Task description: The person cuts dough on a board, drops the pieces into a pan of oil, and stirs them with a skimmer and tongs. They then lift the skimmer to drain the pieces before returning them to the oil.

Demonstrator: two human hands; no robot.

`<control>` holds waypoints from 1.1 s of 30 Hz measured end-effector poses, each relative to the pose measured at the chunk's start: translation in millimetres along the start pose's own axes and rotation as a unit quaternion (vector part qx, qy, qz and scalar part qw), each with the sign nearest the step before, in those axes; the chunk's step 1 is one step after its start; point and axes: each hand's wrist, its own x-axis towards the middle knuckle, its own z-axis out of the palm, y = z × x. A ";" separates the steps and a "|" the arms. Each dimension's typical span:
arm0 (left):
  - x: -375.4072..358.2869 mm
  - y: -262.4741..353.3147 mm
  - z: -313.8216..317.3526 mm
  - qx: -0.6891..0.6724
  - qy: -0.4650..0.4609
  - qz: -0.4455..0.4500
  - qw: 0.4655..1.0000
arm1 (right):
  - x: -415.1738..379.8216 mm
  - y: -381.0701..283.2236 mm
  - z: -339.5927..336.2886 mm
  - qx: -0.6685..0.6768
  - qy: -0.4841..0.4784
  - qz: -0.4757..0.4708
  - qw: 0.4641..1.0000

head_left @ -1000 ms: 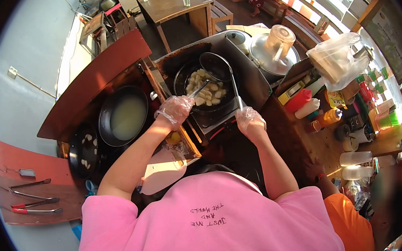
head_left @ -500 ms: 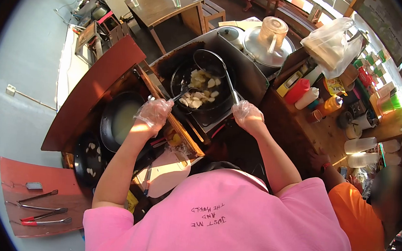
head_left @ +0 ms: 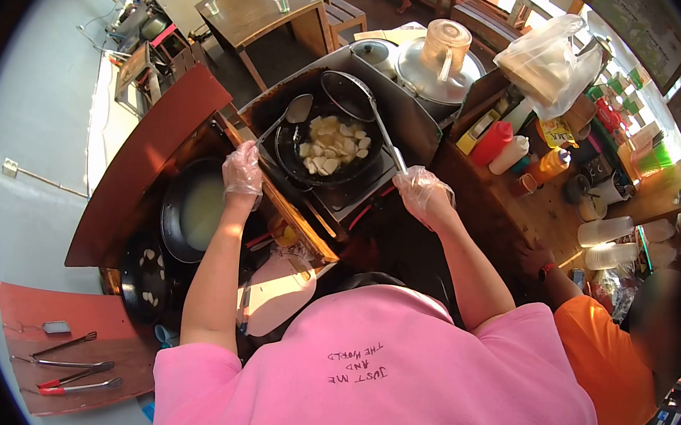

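My left hand [head_left: 243, 173], in a clear plastic glove, is closed around the thin handle of a spatula [head_left: 299, 108]. The spatula's blade is over the far left rim of a dark wok [head_left: 283, 156]. Pale flat food pieces [head_left: 334, 146] lie bunched in oil in the wok. With my right hand [head_left: 425, 194], also gloved, I grip a long-handled skimmer [head_left: 387, 138]. Its round head is above the wok's far side, apart from the pieces.
A second pan [head_left: 171, 218] with pale liquid and a dark pan [head_left: 130, 283] with a few pieces are at left. A lidded pot [head_left: 410, 61] stands behind the stove. Sauce bottles [head_left: 492, 143] are at right, beside a co-worker in an orange shirt [head_left: 599, 361]. Tongs [head_left: 86, 389] hang lower left.
The spatula has come up out of the pieces, toward the wok's far left rim. My left hand's grip has turned more upright. The skimmer stays over the wok's far side.
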 end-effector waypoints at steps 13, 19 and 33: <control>3.3 11.1 -24.6 0.041 0.005 0.049 0.998 | 18.0 -7.9 -2.0 -0.040 -0.170 0.081 0.981; 19.4 24.0 -41.2 -0.183 -0.175 -0.300 0.920 | 0.2 6.2 1.6 -0.049 -0.082 -0.055 0.994; -8.9 18.3 26.4 -0.190 -0.303 -0.446 0.820 | 1.3 58.0 47.4 0.150 -0.108 -0.040 0.982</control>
